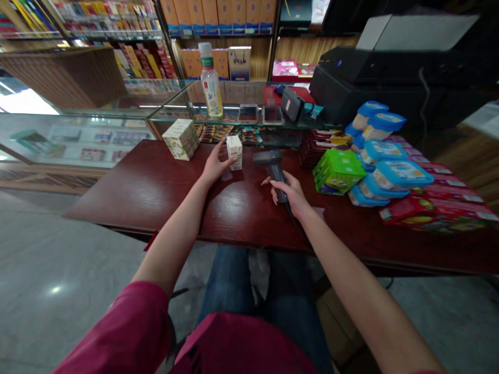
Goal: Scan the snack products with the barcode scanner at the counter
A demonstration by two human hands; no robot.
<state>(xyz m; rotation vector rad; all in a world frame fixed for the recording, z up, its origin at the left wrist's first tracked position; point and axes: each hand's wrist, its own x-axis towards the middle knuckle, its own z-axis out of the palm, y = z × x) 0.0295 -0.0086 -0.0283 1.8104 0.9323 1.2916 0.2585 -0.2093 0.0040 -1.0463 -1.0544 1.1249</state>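
A small white carton [234, 151] with printed sides stands upright on the dark red wooden counter. My left hand [216, 162] grips it from the left, thumb across its near face and fingers behind. In my right hand [290, 191] is a black handheld barcode scanner [276, 174], held by its handle. The scanner's head points left, towards the carton, with a gap between them. Its cable runs down towards the counter's near edge. Left of my left hand sits a larger white carton pack [181, 139] with a green leafy print.
A drink bottle [211, 83] stands on the glass display case [167, 101] behind. To the right are green packs [338, 171], blue-lidded tubs [401, 174] and red boxes [436, 208]. Black equipment [351, 88] rises at the back right. The counter [234, 218] ends near my knees.
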